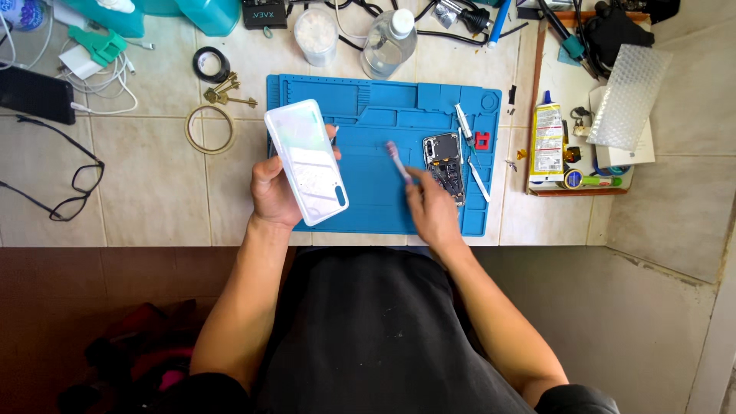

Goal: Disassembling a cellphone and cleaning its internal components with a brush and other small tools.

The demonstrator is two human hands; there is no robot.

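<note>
A blue work mat (368, 199) lies on the tiled counter (153, 184). An opened phone chassis (445, 165) rests on the mat's right half, with tweezers (479, 180) just beside it. Left of the mat lie a bunch of keys (226, 90), a black tape roll (210, 64) and a tan ring (210, 129). Black eyeglasses (65, 180) sit at the far left. A clear bottle (389, 42) and a capped jar (316, 34) stand behind the mat. A glue tube (547, 142) lies on a tray (537, 84) at right.

Glossy white plastic back cover (307, 162); matt blue mat (376, 192) — rubbery.
</note>
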